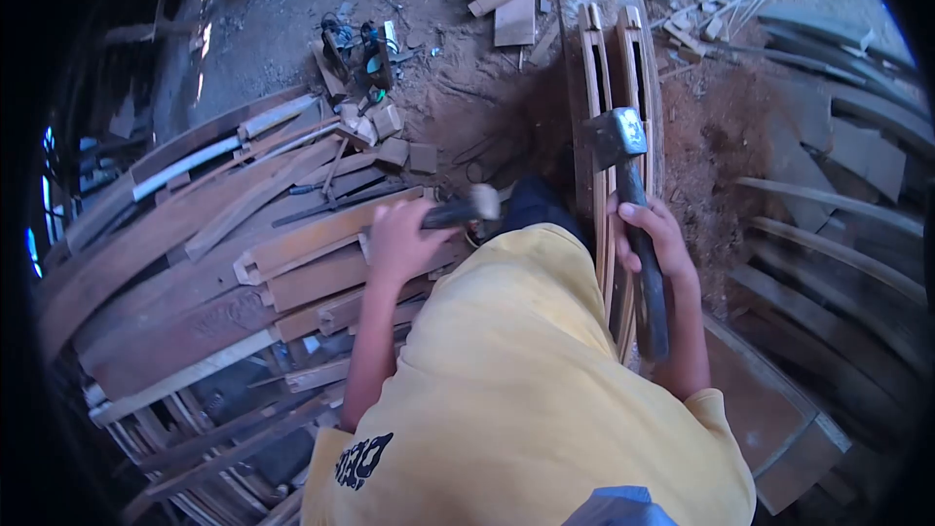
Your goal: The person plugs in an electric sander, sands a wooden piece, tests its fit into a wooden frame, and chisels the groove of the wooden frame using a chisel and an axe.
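My right hand [662, 234], at 3 o'clock, is closed round the hammer's [631, 131] handle; my left hand [399, 239], at 9, well apart, grips a short dark tool [450, 215]. I judge this a handling pause over the slotted wooden rails [625, 51] at 1 o'clock; any blow would call for a settled hammer grip. The tool's pale end is blurred, and my shirt [526, 370] and right forearm hide the rails' near ends.

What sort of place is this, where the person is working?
Probably a woodworking workshop: there is a hammer in the right hand, slotted wooden pieces in front, and many boards piled at the left.
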Action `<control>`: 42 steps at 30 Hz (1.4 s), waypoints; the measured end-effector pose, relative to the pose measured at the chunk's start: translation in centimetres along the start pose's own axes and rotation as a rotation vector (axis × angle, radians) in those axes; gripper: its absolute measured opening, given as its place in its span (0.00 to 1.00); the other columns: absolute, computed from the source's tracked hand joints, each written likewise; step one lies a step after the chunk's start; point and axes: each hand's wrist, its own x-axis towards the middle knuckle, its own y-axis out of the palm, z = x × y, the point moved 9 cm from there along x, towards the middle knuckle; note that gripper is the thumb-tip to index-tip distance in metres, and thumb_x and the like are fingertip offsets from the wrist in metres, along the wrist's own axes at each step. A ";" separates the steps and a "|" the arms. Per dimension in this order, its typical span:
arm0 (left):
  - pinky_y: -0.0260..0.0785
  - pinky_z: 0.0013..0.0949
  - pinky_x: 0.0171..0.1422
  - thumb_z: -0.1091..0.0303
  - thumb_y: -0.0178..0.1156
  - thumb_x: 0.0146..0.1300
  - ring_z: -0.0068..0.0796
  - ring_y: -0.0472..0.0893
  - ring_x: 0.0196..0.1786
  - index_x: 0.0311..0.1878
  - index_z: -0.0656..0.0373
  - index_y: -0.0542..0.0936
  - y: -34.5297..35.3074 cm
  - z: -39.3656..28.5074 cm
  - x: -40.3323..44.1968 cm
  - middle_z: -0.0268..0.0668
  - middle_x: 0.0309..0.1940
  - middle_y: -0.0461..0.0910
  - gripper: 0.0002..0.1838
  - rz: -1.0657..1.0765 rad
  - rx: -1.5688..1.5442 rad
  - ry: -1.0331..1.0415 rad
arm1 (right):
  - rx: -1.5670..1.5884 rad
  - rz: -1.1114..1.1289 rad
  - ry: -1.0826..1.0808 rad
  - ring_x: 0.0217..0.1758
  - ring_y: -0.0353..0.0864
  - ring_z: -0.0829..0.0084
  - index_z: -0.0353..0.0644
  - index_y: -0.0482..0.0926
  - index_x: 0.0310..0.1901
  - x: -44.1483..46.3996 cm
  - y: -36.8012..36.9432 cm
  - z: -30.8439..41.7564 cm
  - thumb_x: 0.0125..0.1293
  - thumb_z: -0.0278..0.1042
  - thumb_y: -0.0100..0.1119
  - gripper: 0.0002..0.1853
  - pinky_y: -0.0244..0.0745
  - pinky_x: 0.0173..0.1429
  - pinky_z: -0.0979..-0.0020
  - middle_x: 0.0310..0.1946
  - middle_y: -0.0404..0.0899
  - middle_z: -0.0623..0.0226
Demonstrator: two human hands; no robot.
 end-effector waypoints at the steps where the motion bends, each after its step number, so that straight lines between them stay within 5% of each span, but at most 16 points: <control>1: 0.66 0.45 0.48 0.50 0.74 0.60 0.43 0.82 0.41 0.41 0.57 0.83 -1.3 3.0 -3.2 0.41 0.35 0.84 0.20 -0.128 -0.027 -0.103 | -0.500 -0.249 -0.031 0.16 0.75 0.71 0.33 0.77 0.52 -0.2 -2.0 1.1 0.65 0.43 0.68 0.22 0.75 0.24 0.72 0.20 0.79 0.61; 4: 0.71 0.43 0.55 0.51 0.70 0.69 0.35 0.83 0.43 0.48 0.64 0.84 -6.1 10.7 -13.4 0.42 0.39 0.86 0.22 -0.375 -0.417 -0.545 | -1.605 -0.692 -0.136 0.40 0.87 0.48 0.33 0.79 0.54 -0.7 -6.1 5.7 0.56 0.50 0.78 0.33 0.84 0.51 0.56 0.34 0.85 0.50; 5: 0.71 0.40 0.57 0.50 0.68 0.71 0.31 0.81 0.45 0.49 0.65 0.84 -7.6 13.4 -17.2 0.40 0.40 0.86 0.23 -0.492 -0.460 -0.601 | -1.605 -0.704 -0.152 0.40 0.87 0.48 0.33 0.79 0.54 0.0 -8.1 5.7 0.56 0.50 0.78 0.33 0.84 0.51 0.56 0.34 0.85 0.50; 7: 0.71 0.37 0.59 0.48 0.64 0.75 0.27 0.78 0.47 0.53 0.65 0.83 -11.7 17.9 -24.5 0.37 0.43 0.85 0.25 -0.690 -0.458 -0.694 | -1.869 -0.899 -0.373 0.59 0.82 0.43 0.32 0.80 0.54 0.2 -10.5 6.8 0.53 0.54 0.80 0.36 0.76 0.67 0.51 0.48 0.85 0.44; 10: 0.68 0.36 0.55 0.45 0.56 0.80 0.25 0.75 0.47 0.64 0.65 0.79 -17.7 26.5 -34.2 0.34 0.46 0.81 0.29 -0.815 -0.423 -0.790 | -1.789 -0.982 -0.317 0.66 0.79 0.47 0.33 0.82 0.56 1.3 -13.6 6.6 0.52 0.55 0.81 0.38 0.73 0.71 0.52 0.57 0.82 0.42; 12: 0.64 0.30 0.52 0.42 0.51 0.82 0.22 0.70 0.43 0.67 0.62 0.76 -21.6 29.8 -39.8 0.29 0.40 0.75 0.31 -0.893 -0.475 -0.721 | -1.712 -0.887 -0.274 0.64 0.81 0.47 0.33 0.82 0.57 2.9 -16.7 7.7 0.51 0.56 0.81 0.39 0.74 0.69 0.53 0.55 0.83 0.43; 14: 0.62 0.28 0.52 0.43 0.49 0.83 0.21 0.68 0.41 0.68 0.59 0.74 -25.1 26.3 -38.8 0.26 0.36 0.69 0.29 -1.026 -0.431 -0.551 | -1.670 -0.768 -0.190 0.62 0.82 0.47 0.33 0.82 0.58 3.9 -18.6 7.4 0.50 0.57 0.82 0.41 0.75 0.68 0.54 0.53 0.84 0.43; 18: 0.65 0.31 0.54 0.46 0.48 0.84 0.20 0.69 0.41 0.70 0.58 0.71 -20.7 24.2 -29.2 0.27 0.36 0.70 0.26 -1.151 -0.863 -0.501 | -1.655 -0.781 -0.181 0.51 0.87 0.51 0.35 0.83 0.53 4.7 -17.4 8.8 0.48 0.56 0.84 0.38 0.78 0.60 0.55 0.47 0.87 0.47; 20: 0.68 0.31 0.54 0.51 0.50 0.84 0.21 0.72 0.42 0.70 0.59 0.70 -19.1 20.2 -21.1 0.29 0.39 0.74 0.24 -1.075 -0.698 -0.544 | -1.546 -0.743 -0.148 0.49 0.86 0.53 0.35 0.83 0.51 4.6 -16.9 8.4 0.49 0.54 0.84 0.35 0.78 0.58 0.57 0.45 0.87 0.48; 25: 0.78 0.50 0.63 0.70 0.62 0.77 0.38 0.83 0.49 0.54 0.60 0.73 -14.3 9.0 0.6 0.43 0.46 0.81 0.10 -0.854 -1.274 -0.100 | -1.532 -0.666 -0.212 0.41 0.83 0.58 0.35 0.81 0.46 3.9 -15.9 8.9 0.56 0.53 0.82 0.30 0.77 0.51 0.57 0.38 0.85 0.53; 26: 0.76 0.52 0.64 0.71 0.63 0.76 0.35 0.81 0.48 0.52 0.57 0.75 -13.5 6.2 4.3 0.41 0.45 0.81 0.08 -0.826 -1.388 -0.084 | -1.522 -0.664 -0.194 0.41 0.83 0.58 0.35 0.81 0.46 3.8 -16.4 9.0 0.56 0.53 0.82 0.30 0.77 0.51 0.57 0.38 0.85 0.53; 28: 0.73 0.45 0.58 0.71 0.66 0.73 0.28 0.78 0.44 0.52 0.52 0.74 -11.9 0.8 11.1 0.33 0.37 0.77 0.11 -0.702 -1.632 0.051 | -1.392 -0.617 -0.253 0.38 0.82 0.61 0.35 0.80 0.46 3.2 -16.5 9.3 0.57 0.54 0.81 0.30 0.77 0.48 0.58 0.37 0.84 0.54; 32: 0.76 0.57 0.63 0.54 0.64 0.74 0.30 0.79 0.47 0.55 0.52 0.75 -6.9 -6.7 21.1 0.33 0.38 0.77 0.16 -0.366 -1.999 0.074 | -1.312 -0.588 -0.371 0.33 0.82 0.70 0.35 0.77 0.49 1.6 -15.5 11.3 0.63 0.47 0.79 0.27 0.79 0.44 0.65 0.35 0.85 0.60; 33: 0.78 0.57 0.64 0.57 0.64 0.74 0.32 0.80 0.50 0.54 0.53 0.75 -5.6 -7.3 22.7 0.35 0.39 0.78 0.15 -0.368 -1.954 0.026 | -1.040 -0.597 -0.297 0.25 0.80 0.74 0.36 0.74 0.50 1.3 -15.3 11.2 0.67 0.44 0.77 0.24 0.78 0.33 0.70 0.30 0.83 0.64; 36: 0.80 0.47 0.63 0.69 0.66 0.71 0.32 0.82 0.48 0.51 0.57 0.77 -3.3 -9.6 25.8 0.37 0.39 0.81 0.10 -0.307 -1.920 0.126 | -1.215 -0.629 -0.134 0.18 0.77 0.77 0.37 0.73 0.48 0.3 -14.9 13.3 0.69 0.43 0.75 0.22 0.73 0.24 0.72 0.25 0.80 0.66; 42: 0.75 0.39 0.61 0.77 0.69 0.67 0.33 0.82 0.48 0.47 0.57 0.81 2.7 -12.2 30.2 0.38 0.42 0.83 0.09 -0.247 -1.873 0.127 | -1.054 -0.553 -0.163 0.16 0.74 0.77 0.37 0.73 0.46 -0.3 -14.6 16.2 0.75 0.39 0.65 0.14 0.68 0.21 0.71 0.22 0.77 0.68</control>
